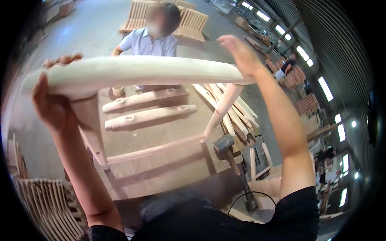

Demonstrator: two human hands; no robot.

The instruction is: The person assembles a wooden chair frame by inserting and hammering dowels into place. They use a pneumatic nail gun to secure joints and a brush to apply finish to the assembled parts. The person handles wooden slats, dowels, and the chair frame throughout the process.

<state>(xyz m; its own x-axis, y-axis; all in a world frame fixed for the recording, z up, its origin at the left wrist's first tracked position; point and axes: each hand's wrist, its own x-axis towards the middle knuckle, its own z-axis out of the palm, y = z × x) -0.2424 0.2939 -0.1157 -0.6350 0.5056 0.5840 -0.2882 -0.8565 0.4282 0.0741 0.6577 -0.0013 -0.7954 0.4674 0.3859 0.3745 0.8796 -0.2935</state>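
Observation:
A pale wooden chair-like frame (148,71) stands upright on the workbench, its thick curved top rail raised toward me. Two legs run down from the rail to a thin lower crossbar (157,151). Around the rail's left end my left hand (56,98) is closed, thumb on the near side and fingertips over the far edge. At the other end, my right hand (243,56) has its fingers stretched out, with the heel of the palm by the rail's tip. Two loose slotted wooden rails (150,116) lie on the bench behind the frame.
A mallet (224,143) lies at the bench's right edge, near a pile of wooden sticks (231,108). Across the bench (161,180) is a person in a light shirt (155,43). Slatted wooden parts (48,205) are stacked at the lower left.

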